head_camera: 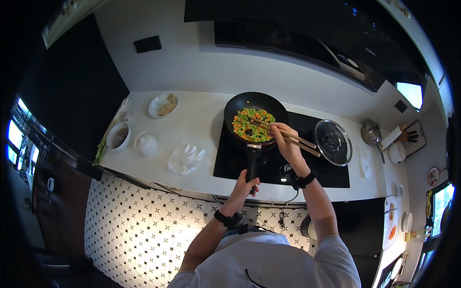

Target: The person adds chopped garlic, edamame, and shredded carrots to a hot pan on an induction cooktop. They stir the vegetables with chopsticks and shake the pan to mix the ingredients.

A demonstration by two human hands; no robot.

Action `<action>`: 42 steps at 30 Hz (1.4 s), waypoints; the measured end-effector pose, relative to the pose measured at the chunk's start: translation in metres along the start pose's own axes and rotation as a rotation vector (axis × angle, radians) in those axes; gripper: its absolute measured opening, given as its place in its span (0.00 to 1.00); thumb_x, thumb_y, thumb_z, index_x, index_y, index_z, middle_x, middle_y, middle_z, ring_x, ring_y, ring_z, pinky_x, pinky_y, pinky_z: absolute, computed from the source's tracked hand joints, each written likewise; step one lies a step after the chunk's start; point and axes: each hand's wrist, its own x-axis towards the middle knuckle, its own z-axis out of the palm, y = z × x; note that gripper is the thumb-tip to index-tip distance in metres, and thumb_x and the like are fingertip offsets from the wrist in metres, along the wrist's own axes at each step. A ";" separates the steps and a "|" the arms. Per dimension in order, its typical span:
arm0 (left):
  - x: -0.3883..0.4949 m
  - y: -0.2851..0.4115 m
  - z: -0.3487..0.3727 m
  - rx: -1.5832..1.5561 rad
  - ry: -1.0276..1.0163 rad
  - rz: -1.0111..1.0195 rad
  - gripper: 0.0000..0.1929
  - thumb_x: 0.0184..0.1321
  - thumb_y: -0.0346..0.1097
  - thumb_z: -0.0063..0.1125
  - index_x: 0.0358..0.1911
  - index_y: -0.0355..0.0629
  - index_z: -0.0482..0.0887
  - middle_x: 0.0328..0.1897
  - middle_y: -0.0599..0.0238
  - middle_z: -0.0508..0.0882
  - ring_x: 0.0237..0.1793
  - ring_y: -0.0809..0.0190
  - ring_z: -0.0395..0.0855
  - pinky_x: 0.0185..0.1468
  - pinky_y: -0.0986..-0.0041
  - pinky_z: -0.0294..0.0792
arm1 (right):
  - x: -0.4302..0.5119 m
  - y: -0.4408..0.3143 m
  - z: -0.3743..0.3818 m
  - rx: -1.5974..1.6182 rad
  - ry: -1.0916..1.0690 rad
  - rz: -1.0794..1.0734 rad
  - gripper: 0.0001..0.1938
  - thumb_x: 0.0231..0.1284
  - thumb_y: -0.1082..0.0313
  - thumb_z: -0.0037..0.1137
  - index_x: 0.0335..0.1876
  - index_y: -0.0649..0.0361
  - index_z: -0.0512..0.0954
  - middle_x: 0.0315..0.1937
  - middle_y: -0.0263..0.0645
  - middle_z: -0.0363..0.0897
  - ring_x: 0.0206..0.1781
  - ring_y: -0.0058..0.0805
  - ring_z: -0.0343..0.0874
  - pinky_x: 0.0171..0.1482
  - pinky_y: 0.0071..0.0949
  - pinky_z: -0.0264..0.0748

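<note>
A black frying pan [252, 99] rests on the left part of the black cooktop [230, 165]. Diced green and orange vegetables [248, 124] are spread over its bottom, with one orange cube stuck higher on the far wall. My left hand [242, 188] is wrapped around the pan's black handle [253, 162], which points toward me. In my right hand [286, 142] is a pair of long wooden chopsticks [299, 141], held slanting over the pan's near right rim. Their tips reach in among the vegetables.
A glass lid [333, 142] lies on the cooktop's right side. To the left stand a white lidded jar [145, 143], a bowl with dark contents [119, 136], a plate of pale food [163, 105] and a crumpled plastic bag [185, 158]. A steel pot [370, 131] sits far right; a range hood [288, 39] hangs above.
</note>
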 end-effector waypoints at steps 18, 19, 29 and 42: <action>-0.002 0.001 0.000 0.020 -0.018 0.005 0.17 0.68 0.35 0.59 0.55 0.44 0.68 0.39 0.65 0.80 0.33 0.69 0.80 0.32 0.78 0.71 | 0.049 0.038 -0.011 -0.312 -0.067 -0.237 0.06 0.71 0.69 0.56 0.45 0.64 0.78 0.39 0.47 0.80 0.38 0.43 0.82 0.40 0.33 0.78; -0.002 0.001 0.000 0.025 -0.013 0.002 0.17 0.68 0.35 0.59 0.55 0.44 0.68 0.39 0.65 0.80 0.33 0.69 0.80 0.32 0.78 0.71 | 0.048 0.039 -0.012 -0.316 -0.071 -0.260 0.07 0.71 0.68 0.56 0.45 0.63 0.79 0.38 0.45 0.80 0.38 0.40 0.82 0.40 0.32 0.77; -0.003 0.002 0.003 0.000 0.002 0.009 0.16 0.67 0.36 0.60 0.53 0.44 0.69 0.38 0.65 0.81 0.33 0.69 0.81 0.32 0.78 0.71 | 0.021 0.026 -0.076 -0.152 0.015 0.006 0.14 0.76 0.63 0.53 0.51 0.68 0.80 0.37 0.37 0.85 0.41 0.22 0.82 0.47 0.22 0.79; -0.001 -0.001 0.002 -0.020 0.015 -0.006 0.14 0.68 0.34 0.59 0.51 0.45 0.69 0.38 0.64 0.82 0.32 0.68 0.81 0.30 0.78 0.71 | -0.036 -0.003 0.005 -0.096 -0.249 -0.066 0.15 0.76 0.65 0.51 0.58 0.69 0.77 0.47 0.46 0.85 0.49 0.30 0.86 0.51 0.25 0.80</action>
